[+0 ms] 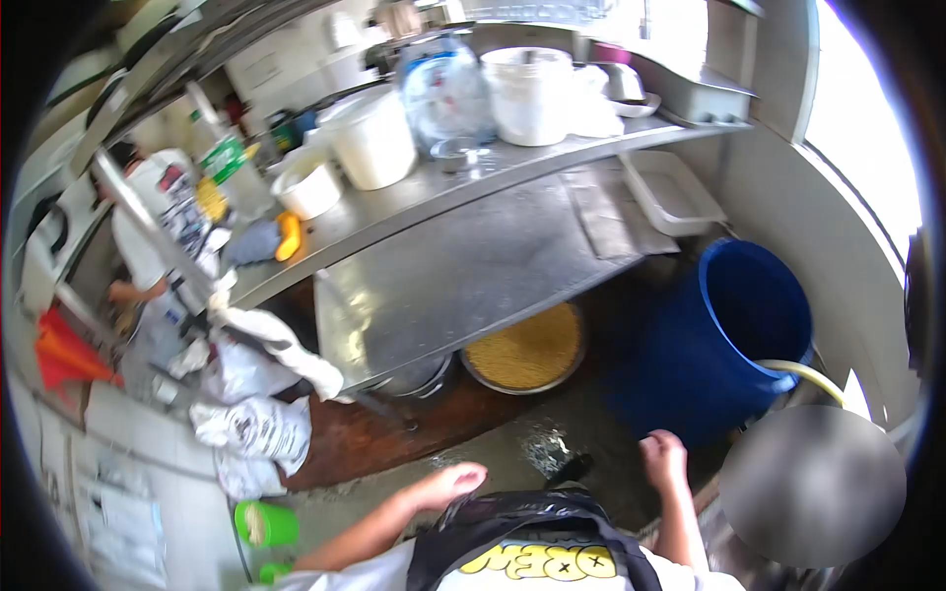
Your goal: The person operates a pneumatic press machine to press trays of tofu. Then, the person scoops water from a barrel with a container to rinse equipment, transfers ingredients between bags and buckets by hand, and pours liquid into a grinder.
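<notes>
My left hand is in front of my body, above the floor, with its fingers curled in and nothing visible in them. On the other side of my dark apron, my right hand hangs near the blue barrel, apart from it. Its fingers are also curled, and I see nothing in them. A wide round metal bowl full of yellow grain-like food stands under the edge of the steel table. A pale hose runs over the barrel's rim.
White buckets, a clear bag and a small metal bowl stand on the upper shelf. A white tray lies at the table's far end. Sacks and a green bucket are left. Another person stands behind the shelf.
</notes>
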Tool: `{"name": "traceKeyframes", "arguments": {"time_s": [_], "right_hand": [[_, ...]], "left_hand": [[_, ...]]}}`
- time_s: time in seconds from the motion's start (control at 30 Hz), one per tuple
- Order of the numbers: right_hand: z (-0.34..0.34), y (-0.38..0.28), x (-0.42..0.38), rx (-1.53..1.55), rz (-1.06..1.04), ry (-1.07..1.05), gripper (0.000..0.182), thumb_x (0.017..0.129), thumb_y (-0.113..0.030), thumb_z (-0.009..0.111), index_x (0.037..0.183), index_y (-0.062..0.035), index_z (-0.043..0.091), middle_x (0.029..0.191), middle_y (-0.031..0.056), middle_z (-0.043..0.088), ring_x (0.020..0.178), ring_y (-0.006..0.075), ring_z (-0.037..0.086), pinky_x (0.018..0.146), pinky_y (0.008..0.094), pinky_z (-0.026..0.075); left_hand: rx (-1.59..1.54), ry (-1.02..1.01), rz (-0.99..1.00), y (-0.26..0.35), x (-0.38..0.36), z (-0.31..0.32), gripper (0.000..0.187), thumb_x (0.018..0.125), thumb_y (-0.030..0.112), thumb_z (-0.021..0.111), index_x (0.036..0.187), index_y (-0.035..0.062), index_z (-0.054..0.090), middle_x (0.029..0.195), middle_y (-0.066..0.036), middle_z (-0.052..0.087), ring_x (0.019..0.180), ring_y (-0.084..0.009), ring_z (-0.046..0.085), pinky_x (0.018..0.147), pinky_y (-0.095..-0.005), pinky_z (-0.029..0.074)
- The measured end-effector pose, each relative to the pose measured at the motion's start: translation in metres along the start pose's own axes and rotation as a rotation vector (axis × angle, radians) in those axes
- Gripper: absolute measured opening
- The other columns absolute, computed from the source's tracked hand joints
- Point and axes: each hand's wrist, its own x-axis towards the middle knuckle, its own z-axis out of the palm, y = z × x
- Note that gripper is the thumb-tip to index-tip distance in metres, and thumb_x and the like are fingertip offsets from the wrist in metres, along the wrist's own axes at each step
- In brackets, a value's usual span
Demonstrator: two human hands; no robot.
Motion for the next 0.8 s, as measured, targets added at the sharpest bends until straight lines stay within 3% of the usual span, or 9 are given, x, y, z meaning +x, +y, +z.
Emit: {"name": "traceKeyframes", "arguments": {"time_s": [0.03, 0.13, 0.2, 0.27, 0.53, 0.6, 0.67, 0.73, 0.8], "right_hand": [[-0.014, 0.008, 0.042, -0.027, -0.019, 0.113, 0.028, 0.092, -0.019, 0.075, 0.11, 0.0017, 0.074, 0.111, 0.0221, 0.074, 0.101, 0.0371, 0.073, 0.092, 0.0432, 0.058], [-0.065, 0.075, 0.162, -0.028, -0.148, 0.435, 0.026, 0.103, -0.016, 0.067, 0.121, 0.0026, 0.067, 0.119, 0.0212, 0.068, 0.107, 0.0373, 0.066, 0.094, 0.0428, 0.055], [-0.105, 0.109, 0.222, -0.12, -0.114, 0.576, 0.029, 0.106, -0.02, 0.063, 0.124, 0.0018, 0.065, 0.12, 0.022, 0.068, 0.113, 0.038, 0.065, 0.099, 0.044, 0.053], [-0.134, 0.139, 0.261, -0.327, -0.129, 0.6, 0.03, 0.107, -0.024, 0.062, 0.122, 0.0015, 0.066, 0.121, 0.0219, 0.068, 0.113, 0.0399, 0.065, 0.099, 0.0459, 0.052], [-0.149, 0.146, 0.289, -0.343, 0.07, 0.183, 0.031, 0.107, -0.033, 0.059, 0.105, -0.0039, 0.07, 0.099, 0.02, 0.071, 0.096, 0.0412, 0.068, 0.085, 0.0495, 0.054], [-0.146, 0.148, 0.281, -0.36, 0.048, 0.431, 0.027, 0.107, -0.028, 0.061, 0.101, -0.0037, 0.071, 0.095, 0.0169, 0.071, 0.087, 0.0378, 0.07, 0.077, 0.0459, 0.056], [-0.142, 0.162, 0.277, -0.402, 0.016, 0.626, 0.021, 0.105, -0.023, 0.064, 0.1, -0.0044, 0.072, 0.094, 0.0153, 0.072, 0.084, 0.0353, 0.07, 0.074, 0.0425, 0.057], [-0.151, 0.138, 0.274, -0.351, -0.011, 0.647, 0.012, 0.101, -0.018, 0.068, 0.098, -0.0075, 0.073, 0.094, 0.0125, 0.074, 0.086, 0.0332, 0.072, 0.075, 0.039, 0.059], [-0.161, 0.13, 0.277, -0.455, -0.085, 0.618, 0.014, 0.1, -0.018, 0.068, 0.09, -0.0089, 0.07, 0.088, 0.0114, 0.072, 0.078, 0.0319, 0.07, 0.072, 0.0403, 0.058]], "left_hand": [[-0.002, -0.017, 0.06, 0.039, 0.016, -0.001, 0.047, 0.111, 0.037, 0.055, 0.144, 0.0037, 0.057, 0.135, -0.008, 0.066, 0.122, -0.0155, 0.06, 0.11, -0.0346, 0.046], [-0.173, -0.18, 0.221, 0.082, 0.056, 0.015, 0.07, 0.109, 0.054, 0.05, 0.158, 0.0052, 0.044, 0.15, -0.005, 0.053, 0.133, -0.0142, 0.051, 0.115, -0.0325, 0.038], [-0.64, -0.334, -0.126, 0.008, 0.088, 0.027, 0.072, 0.111, 0.051, 0.046, 0.165, 0.0043, 0.031, 0.167, -0.013, 0.036, 0.155, -0.0205, 0.031, 0.128, -0.0362, 0.022], [-0.613, -0.439, -0.111, -0.048, 0.147, 0.051, 0.071, 0.11, 0.057, 0.041, 0.162, 0.0084, 0.039, 0.161, -0.006, 0.044, 0.148, -0.0161, 0.038, 0.125, -0.0361, 0.025], [-0.088, -0.794, -0.177, 0.154, 0.232, 0.021, 0.057, 0.113, 0.045, 0.043, 0.154, 0.0054, 0.048, 0.153, -0.01, 0.055, 0.143, -0.0197, 0.048, 0.121, -0.0377, 0.035], [0.212, -0.686, -0.095, 0.21, 0.29, 0.027, 0.053, 0.114, 0.042, 0.043, 0.152, 0.0047, 0.051, 0.151, -0.012, 0.057, 0.142, -0.0206, 0.05, 0.12, -0.0381, 0.038], [0.303, -0.411, 0.051, 0.261, 0.351, 0.052, 0.042, 0.112, 0.041, 0.051, 0.13, 0.005, 0.064, 0.122, -0.009, 0.069, 0.116, -0.0195, 0.063, 0.107, -0.0368, 0.048], [0.326, -0.227, 0.35, 0.281, 0.421, 0.088, 0.036, 0.109, 0.038, 0.059, 0.115, 0.003, 0.065, 0.102, -0.006, 0.067, 0.096, -0.0162, 0.061, 0.089, -0.0336, 0.052], [0.435, -0.293, 0.35, 0.342, 0.475, 0.131, 0.03, 0.105, 0.031, 0.067, 0.11, 0.0018, 0.068, 0.098, -0.006, 0.068, 0.089, -0.0166, 0.062, 0.084, -0.034, 0.054]]}}
